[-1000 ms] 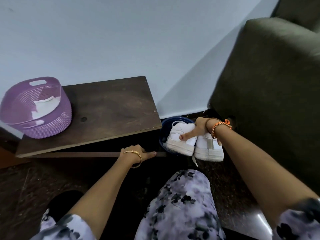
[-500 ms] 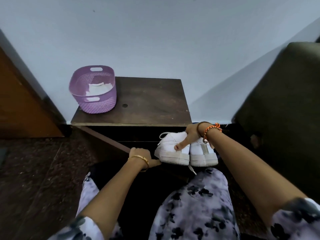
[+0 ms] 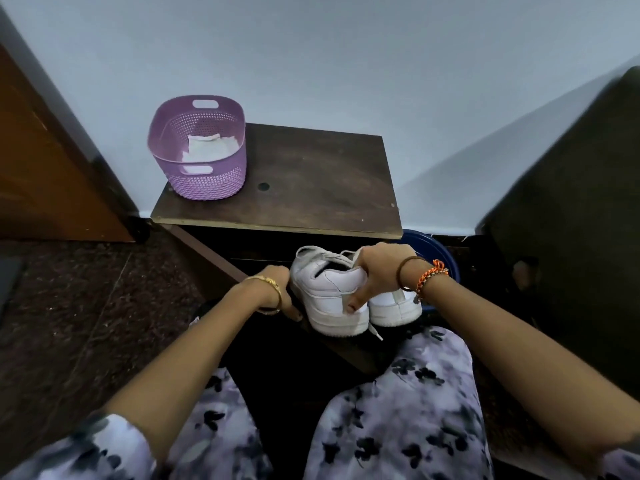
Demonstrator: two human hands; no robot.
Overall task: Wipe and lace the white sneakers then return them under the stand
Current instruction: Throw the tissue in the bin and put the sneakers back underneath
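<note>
Fingers (image 3: 356,299) pinch smooth white sneakers' (image 3: 332,296) heels.

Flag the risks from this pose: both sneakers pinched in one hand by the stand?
1. The right hand grips both white sneakers at the heels alone; one could slip out.
2. A loose lace end dangles below the soles and may snag on the stand.
3. The left hand grips a dark panel edge nearby, risking a bump.

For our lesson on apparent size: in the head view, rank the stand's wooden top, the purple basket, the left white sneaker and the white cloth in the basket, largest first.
1. Wooden top, clearly largest.
2. Purple basket.
3. Left white sneaker: looks close to the basket, and it is nearer the camera and partly covered by the right hand, so this order is unsure.
4. White cloth, smallest.
</note>
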